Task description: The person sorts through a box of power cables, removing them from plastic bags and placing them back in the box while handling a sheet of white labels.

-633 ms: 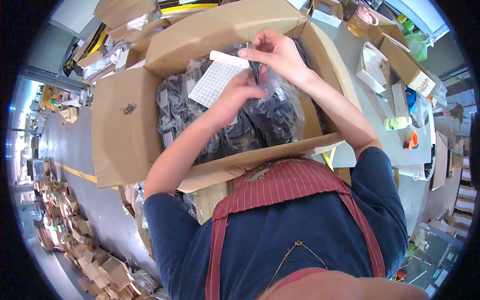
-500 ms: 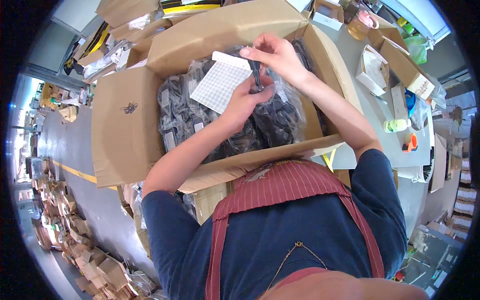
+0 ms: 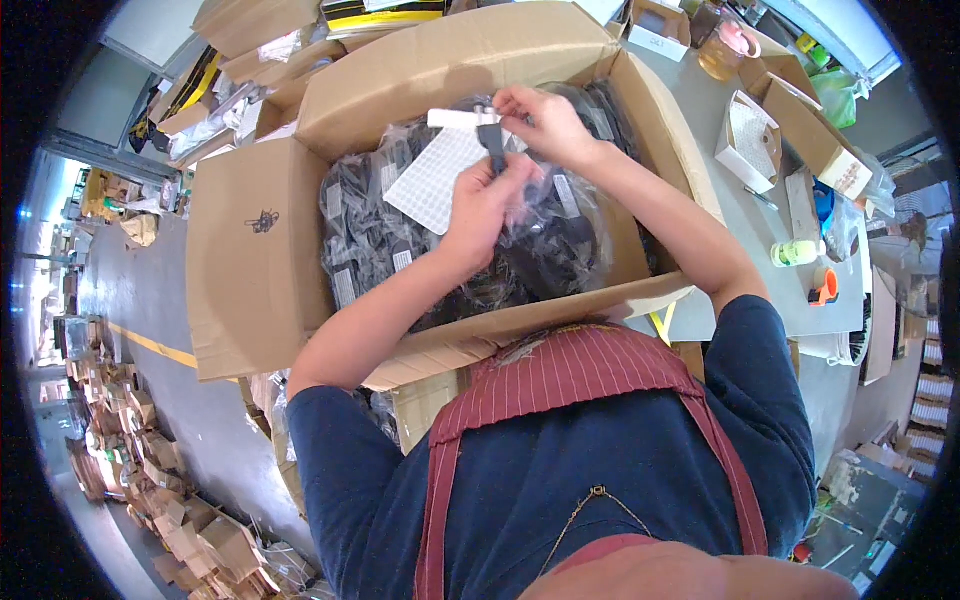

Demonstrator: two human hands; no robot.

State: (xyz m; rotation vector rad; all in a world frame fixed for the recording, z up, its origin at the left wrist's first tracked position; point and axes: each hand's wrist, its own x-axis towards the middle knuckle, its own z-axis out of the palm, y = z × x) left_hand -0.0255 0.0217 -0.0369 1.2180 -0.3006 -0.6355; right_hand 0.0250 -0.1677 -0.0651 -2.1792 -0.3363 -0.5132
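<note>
My left hand [image 3: 483,205] is closed around a black cable plug [image 3: 492,143], its end pointing up and away from me. Small pale prongs seem to show at that end. Close by, my right hand [image 3: 548,124] has its fingers pinched together beside the plug's tip; what they hold, if anything, is too small to make out. Under the hands lies a white sheet of round stickers [image 3: 432,188], partly covered by my left hand. It rests on black cabled goods in clear plastic bags [image 3: 368,235], which fill much of an open cardboard box [image 3: 245,260].
On the grey table [image 3: 735,235] to the right are a white open box [image 3: 748,142], a jug with a pink lid [image 3: 724,52], a green-labelled bottle [image 3: 795,253] and an orange tape dispenser [image 3: 824,287]. Piled cartons [image 3: 170,500] stand on the floor at left.
The plug has turned so its wider end faces up in my left hand. My right fingers have shifted from gripping its top to beside its tip.
</note>
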